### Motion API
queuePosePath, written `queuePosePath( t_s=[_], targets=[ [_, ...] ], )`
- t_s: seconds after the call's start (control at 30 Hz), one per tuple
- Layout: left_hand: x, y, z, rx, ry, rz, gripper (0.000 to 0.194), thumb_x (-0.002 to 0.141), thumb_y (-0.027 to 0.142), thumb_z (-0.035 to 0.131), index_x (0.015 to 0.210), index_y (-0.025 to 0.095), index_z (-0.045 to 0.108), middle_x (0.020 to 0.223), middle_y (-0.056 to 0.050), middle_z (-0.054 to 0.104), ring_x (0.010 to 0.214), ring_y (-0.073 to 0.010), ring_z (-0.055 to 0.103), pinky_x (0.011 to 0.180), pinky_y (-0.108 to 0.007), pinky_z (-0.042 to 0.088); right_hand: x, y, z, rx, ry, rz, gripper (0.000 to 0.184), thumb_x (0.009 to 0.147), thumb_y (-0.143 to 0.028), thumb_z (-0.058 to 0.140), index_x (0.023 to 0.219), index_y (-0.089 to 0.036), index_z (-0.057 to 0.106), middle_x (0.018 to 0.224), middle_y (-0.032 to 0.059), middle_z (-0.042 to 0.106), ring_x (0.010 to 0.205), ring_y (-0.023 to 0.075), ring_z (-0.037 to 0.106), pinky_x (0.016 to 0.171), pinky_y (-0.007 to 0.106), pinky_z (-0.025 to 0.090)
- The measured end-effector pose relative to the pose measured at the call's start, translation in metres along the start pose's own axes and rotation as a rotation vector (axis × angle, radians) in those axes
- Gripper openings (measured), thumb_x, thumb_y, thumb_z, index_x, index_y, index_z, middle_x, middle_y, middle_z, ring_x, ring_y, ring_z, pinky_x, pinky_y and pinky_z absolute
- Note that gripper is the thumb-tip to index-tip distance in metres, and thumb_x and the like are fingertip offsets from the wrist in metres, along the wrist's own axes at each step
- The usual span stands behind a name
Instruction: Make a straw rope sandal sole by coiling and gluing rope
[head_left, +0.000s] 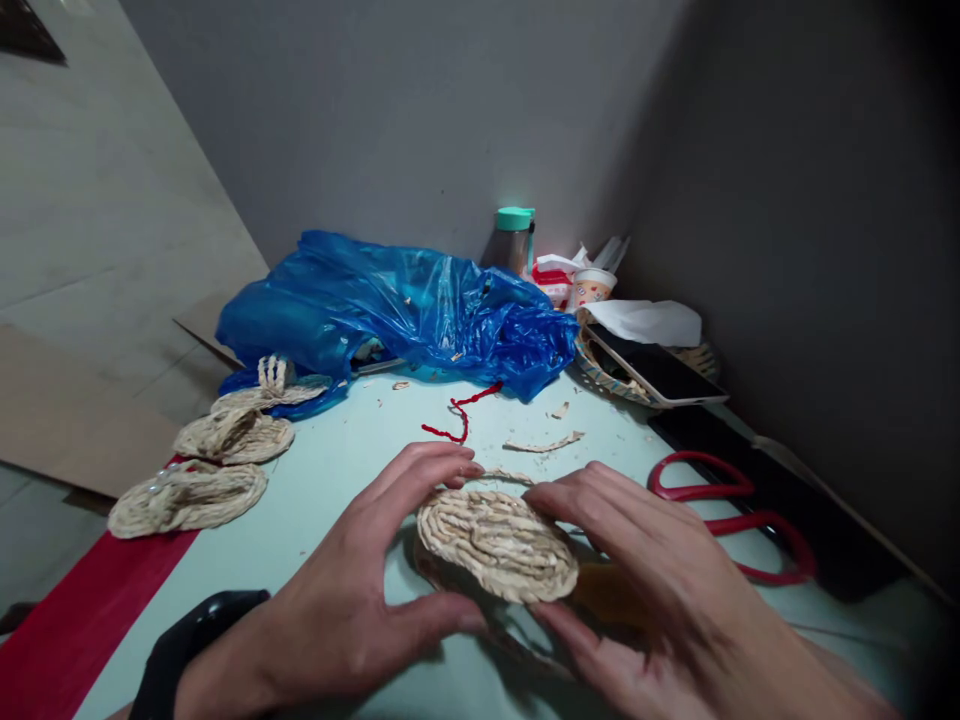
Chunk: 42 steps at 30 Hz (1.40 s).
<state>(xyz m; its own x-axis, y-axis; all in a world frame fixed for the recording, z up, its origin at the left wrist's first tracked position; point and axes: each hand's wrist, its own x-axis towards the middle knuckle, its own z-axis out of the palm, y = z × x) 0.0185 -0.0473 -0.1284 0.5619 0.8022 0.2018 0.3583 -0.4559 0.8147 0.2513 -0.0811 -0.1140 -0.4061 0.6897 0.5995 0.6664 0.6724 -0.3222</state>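
Observation:
An oval sole woven from pale twisted straw cord (499, 545) is tilted toward me between my hands. My right hand (652, 590) grips its right end, with the thumb at the lower edge and the fingers at the upper edge. My left hand (375, 570) curves around the left side, its thumb and fingers spread wide apart. The left fingertips are close to the sole's upper edge, by a thin strand of cord (510, 476); whether they touch it I cannot tell. Red-handled scissors (776, 520) lie right of my right hand, their blades mostly hidden.
Several woven straw slippers (191, 495) line the table's left side. A blue plastic bag (390, 300) spreads across the back. Behind it are a green-capped bottle (513, 240) and paper cup (592, 287). A phone (660, 370) rests on a basket (607, 375). Red yarn (465, 415) and straw scraps (544, 443) lie mid-table.

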Motion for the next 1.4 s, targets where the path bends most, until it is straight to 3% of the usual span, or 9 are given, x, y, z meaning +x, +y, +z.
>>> queuePosePath(
  t_s=[0.13,0.27,0.43,0.53,0.63,0.8,1.07,1.23,1.4],
  targets=[
    [-0.002,0.003,0.009,0.267,0.111,0.233,0.056,0.078,0.010,0.068,0.129,0.026,0.050,0.136,-0.010,0.052,0.127,-0.0271,0.046,0.106,-0.039,0.038,-0.004,0.002,0.008,0.065,-0.020,-0.002,0.013,0.090,-0.027,0.056,0.100,-0.018,0.054,0.087,0.0046,0.066,0.074,0.0182,0.062,0.058,0.028,0.052],
    [-0.002,0.003,0.016,0.323,0.199,0.324,0.050,0.074,0.003,0.059,0.120,0.022,0.057,0.119,-0.011,0.063,0.116,-0.0293,0.052,0.097,-0.043,0.043,-0.007,0.001,0.010,0.058,-0.019,-0.015,0.014,0.091,-0.027,0.054,0.100,-0.017,0.056,0.087,0.0045,0.067,0.076,0.0187,0.062,0.063,0.031,0.054],
    [-0.001,0.000,0.019,0.352,0.250,0.336,0.047,0.074,0.005,0.061,0.116,0.025,0.060,0.110,-0.009,0.069,0.109,-0.0304,0.058,0.092,-0.045,0.047,-0.008,-0.003,0.004,0.019,-0.095,0.004,0.018,0.092,-0.024,0.053,0.108,-0.017,0.056,0.091,0.0044,0.068,0.081,0.0200,0.062,0.066,0.032,0.055],
    [0.000,-0.004,0.020,0.351,0.259,0.374,0.047,0.073,0.006,0.061,0.116,0.025,0.059,0.106,-0.008,0.071,0.106,-0.0291,0.059,0.091,-0.043,0.048,-0.008,-0.002,0.006,0.005,-0.068,-0.028,0.019,0.095,-0.029,0.048,0.108,-0.017,0.056,0.088,0.0046,0.067,0.078,0.0209,0.061,0.062,0.033,0.054],
    [0.000,-0.006,0.019,0.379,0.227,0.396,0.047,0.074,0.007,0.061,0.118,0.024,0.058,0.106,-0.008,0.071,0.106,-0.0278,0.060,0.093,-0.042,0.048,-0.007,0.000,0.009,0.034,-0.056,-0.057,0.020,0.095,-0.030,0.048,0.106,-0.017,0.057,0.084,0.0040,0.066,0.075,0.0204,0.060,0.062,0.032,0.054],
    [-0.001,-0.004,0.017,0.422,0.179,0.378,0.050,0.074,0.001,0.061,0.118,0.023,0.056,0.109,-0.009,0.069,0.106,-0.0257,0.061,0.099,-0.044,0.045,-0.004,-0.002,0.007,0.069,-0.178,0.028,0.020,0.088,-0.023,0.056,0.107,-0.017,0.060,0.089,0.0040,0.065,0.082,0.0207,0.059,0.064,0.032,0.053],
    [0.002,-0.003,0.017,0.432,0.150,0.408,0.049,0.073,-0.001,0.060,0.116,0.021,0.053,0.103,-0.010,0.069,0.099,-0.0250,0.062,0.096,-0.046,0.047,-0.005,-0.006,-0.003,0.058,-0.252,0.069,0.021,0.088,-0.024,0.062,0.108,-0.017,0.061,0.093,0.0029,0.064,0.086,0.0202,0.057,0.069,0.032,0.050],
    [0.003,-0.002,0.017,0.429,0.230,0.432,0.039,0.076,-0.001,0.058,0.110,0.018,0.060,0.097,-0.007,0.070,0.093,-0.0212,0.063,0.097,-0.045,0.046,-0.007,-0.001,0.000,0.047,-0.199,0.010,0.020,0.093,-0.027,0.057,0.108,-0.015,0.061,0.094,0.0049,0.065,0.084,0.0207,0.057,0.071,0.035,0.049],
    [0.000,-0.003,0.015,0.497,0.217,0.445,0.040,0.075,-0.001,0.062,0.110,0.016,0.062,0.099,-0.007,0.070,0.098,-0.0208,0.061,0.099,-0.043,0.045,-0.010,0.003,0.004,-0.004,-0.106,-0.053,0.025,0.096,-0.030,0.052,0.113,-0.014,0.061,0.096,0.0054,0.067,0.083,0.0221,0.056,0.077,0.040,0.048]
  ],
)
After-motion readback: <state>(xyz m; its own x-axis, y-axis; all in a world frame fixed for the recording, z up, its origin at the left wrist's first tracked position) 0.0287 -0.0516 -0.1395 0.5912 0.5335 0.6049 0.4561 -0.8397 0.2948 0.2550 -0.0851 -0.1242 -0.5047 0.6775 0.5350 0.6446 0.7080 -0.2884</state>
